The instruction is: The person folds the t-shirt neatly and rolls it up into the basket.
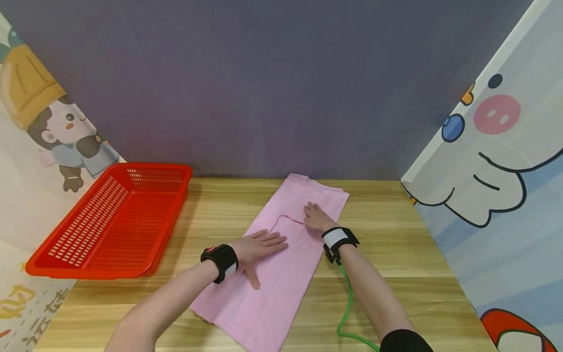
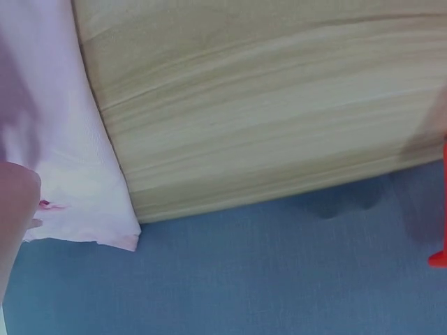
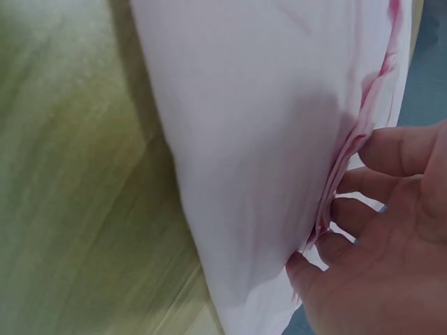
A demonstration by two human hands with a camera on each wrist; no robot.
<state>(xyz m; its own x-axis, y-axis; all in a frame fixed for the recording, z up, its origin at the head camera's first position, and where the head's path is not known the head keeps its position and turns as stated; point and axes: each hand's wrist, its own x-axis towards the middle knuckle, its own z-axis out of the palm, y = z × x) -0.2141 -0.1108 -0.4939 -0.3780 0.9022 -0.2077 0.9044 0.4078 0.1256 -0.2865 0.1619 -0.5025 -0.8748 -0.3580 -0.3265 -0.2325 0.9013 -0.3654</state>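
Observation:
A pink shirt (image 1: 281, 274) lies folded lengthwise at a slant on the wooden table, with a folded-over flap edge across its upper half. My left hand (image 1: 261, 249) rests flat on the shirt's middle, fingers spread and thumb apart. Further up, my right hand (image 1: 315, 217) touches the shirt by the flap. In the right wrist view, the right hand's fingertips (image 3: 349, 213) are set against the layered edge of the cloth (image 3: 244, 153), slightly bent; no cloth shows pinched between them. The left wrist view shows the shirt (image 2: 77, 139) with only part of a hand at its left edge.
A red plastic basket (image 1: 154, 234) stands left of the shirt on the wooden table (image 1: 387, 220). Behind the table rises a dark grey panel (image 1: 281, 88); cartoon-printed sheets flank both sides. From the right wristband a green cable (image 1: 349, 303) trails to the front edge.

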